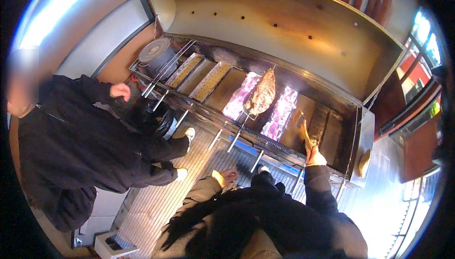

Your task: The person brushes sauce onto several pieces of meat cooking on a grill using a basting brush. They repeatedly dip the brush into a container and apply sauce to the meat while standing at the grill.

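My right hand [315, 156] is closed on the handle of a long wooden brush-like tool [304, 131], held over the right part of a grill [320, 124]. My left hand [230, 175] hangs low in front of the grill, fingers curled, apparently with nothing in it. A large piece of browned meat [263, 94] is on a metal skewer [237, 136] across the grill. Bright glowing charcoal fills one trough [243, 95] left of the meat and another trough [280, 113] to its right.
A person in dark clothes [89, 134] stands at the left, one hand beside the grill. A lidded metal pot [156, 54] and several skewers sit at the grill's left end. A metal hood [256, 17] rises behind. A pale oval object [364, 163] lies on the right side ledge.
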Demonstrator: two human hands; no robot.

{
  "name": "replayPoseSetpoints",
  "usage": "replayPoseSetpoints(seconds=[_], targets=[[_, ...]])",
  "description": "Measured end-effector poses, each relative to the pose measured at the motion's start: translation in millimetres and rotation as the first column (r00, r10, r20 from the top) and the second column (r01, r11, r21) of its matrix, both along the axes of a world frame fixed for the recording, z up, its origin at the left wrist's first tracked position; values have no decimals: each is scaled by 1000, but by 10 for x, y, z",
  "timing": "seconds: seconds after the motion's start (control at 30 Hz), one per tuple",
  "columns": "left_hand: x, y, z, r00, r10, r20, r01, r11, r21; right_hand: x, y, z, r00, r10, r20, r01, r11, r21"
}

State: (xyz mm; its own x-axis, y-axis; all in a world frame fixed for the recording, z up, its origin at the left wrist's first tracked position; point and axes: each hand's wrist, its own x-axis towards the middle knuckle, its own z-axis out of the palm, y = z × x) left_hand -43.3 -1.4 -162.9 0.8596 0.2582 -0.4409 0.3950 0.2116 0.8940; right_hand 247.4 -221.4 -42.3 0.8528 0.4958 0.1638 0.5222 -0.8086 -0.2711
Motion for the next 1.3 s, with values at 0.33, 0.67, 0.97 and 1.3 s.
replayPoseSetpoints(seconds=[0.33, 0.67, 0.97, 1.3], targets=[[-110, 23, -216, 995, 2, -95, 21, 972, 232, 68, 60, -45, 996, -82, -34, 78, 991, -109], [-169, -45, -173, 996, 50, -68, -26, 946, 323, -8, 139, 27, 991, -93, -91, 82, 990, -115], [-134, -62, -42, 997, 51, -57, -27, 930, 366, 40, 152, 46, 980, -132, -146, 109, 982, -156], [-119, -90, 47, 998, 26, -63, 5, 888, 459, 50, 153, 49, 987, -114, -115, 101, 989, -112]])
